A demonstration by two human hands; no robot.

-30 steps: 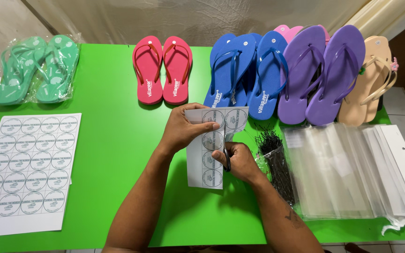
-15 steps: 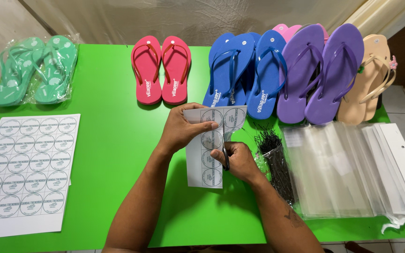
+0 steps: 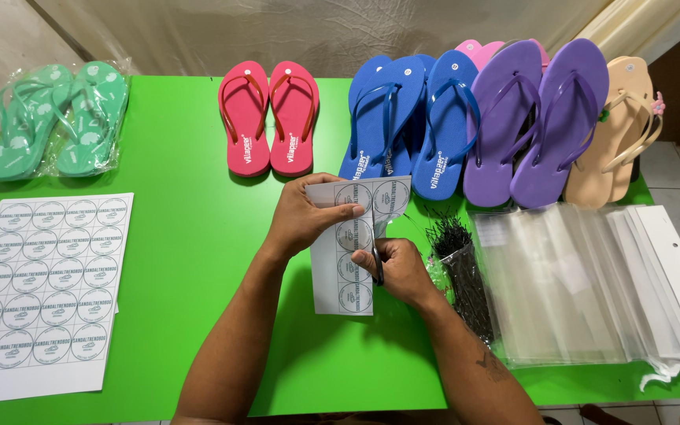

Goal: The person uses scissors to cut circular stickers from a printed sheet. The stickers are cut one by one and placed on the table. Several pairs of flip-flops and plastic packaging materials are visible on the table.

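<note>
Above the green bench (image 3: pixel 182 236), the left hand (image 3: pixel 304 220) pinches the top of a thin, floppy sticker sheet (image 3: pixel 345 267). The right hand (image 3: pixel 395 271) grips closed around scissors (image 3: pixel 376 264), cutting upward. Light paper, best held near the cut.

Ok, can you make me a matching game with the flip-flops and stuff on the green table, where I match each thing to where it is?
Things:
1. red flip-flops
2. green flip-flops in a clear bag
3. full sheet of round labels
4. clear bags

Places:
A. near left edge of the table
B. far left corner
C. far side, middle
D. right side, below the purple pair

Pairs: 1-C, 2-B, 3-A, 4-D
</note>
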